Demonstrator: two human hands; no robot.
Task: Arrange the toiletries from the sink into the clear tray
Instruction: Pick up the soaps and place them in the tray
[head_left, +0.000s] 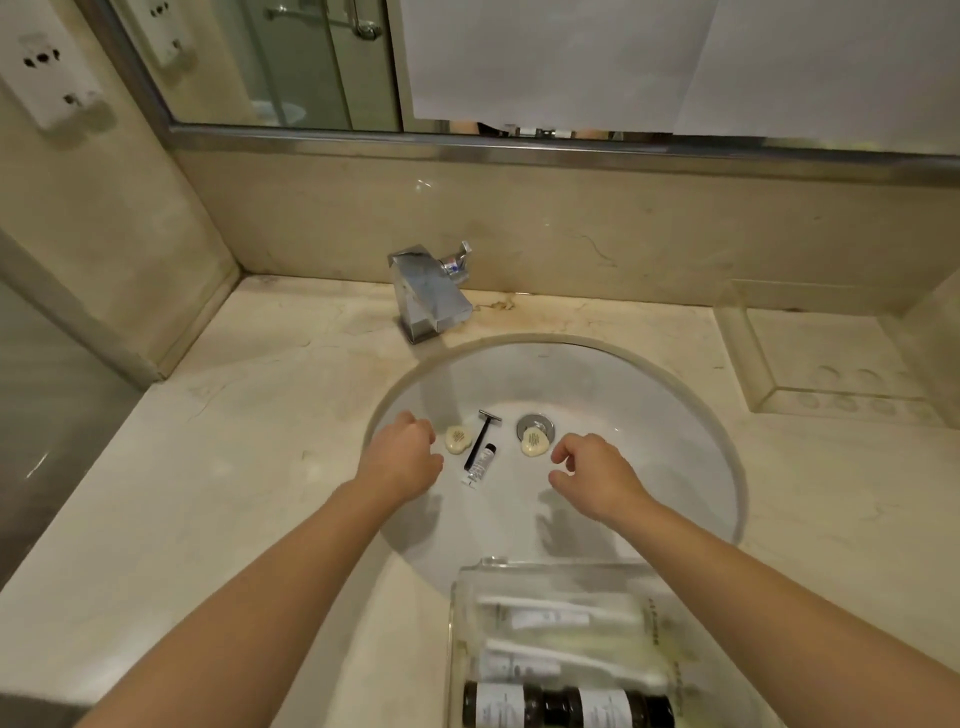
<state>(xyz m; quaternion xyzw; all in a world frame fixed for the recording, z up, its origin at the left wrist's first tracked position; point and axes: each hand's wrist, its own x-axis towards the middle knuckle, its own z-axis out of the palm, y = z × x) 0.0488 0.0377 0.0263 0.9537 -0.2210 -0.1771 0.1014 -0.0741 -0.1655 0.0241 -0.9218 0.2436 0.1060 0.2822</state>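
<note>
1. Watching from the head view, which is the only one we get: both hands hang low inside the sink (675, 415), with four things left in the bowl and nothing picked up.

2. Left hand (402, 457) has its fingers curled in together, loosely, with nothing in them as far as I can tell. The left soap (457, 439) sits just beside its knuckles, off to that hand's right, so that's clearly the left hand's pick.

3. Right hand (597, 475) has thumb and fingers apart in a loose pinch, empty. The right soap (535, 441) lies just ahead and to its left, resting half over the drain (534, 422).

4. Between the two hands: the razor (482, 436) and a small tube (480, 465), lying side by side and touching or nearly so. Both have their long axes running roughly toward and away from the person, tilted a bit, razor head at the far end. Left hand looks slightly nearer to them.

5. Clear tray (670, 587) sits at the near edge, overhanging the bowl, already holding toothbrush packets and dark bottles (566, 706). It's behind both wrists, so my guess is anything grabbed has to travel back toward the body.

6. Nothing really blocks either soap. The tap (428, 291) is well apart at the back, and a second clear box (748, 353) sits far right on the counter.
</note>
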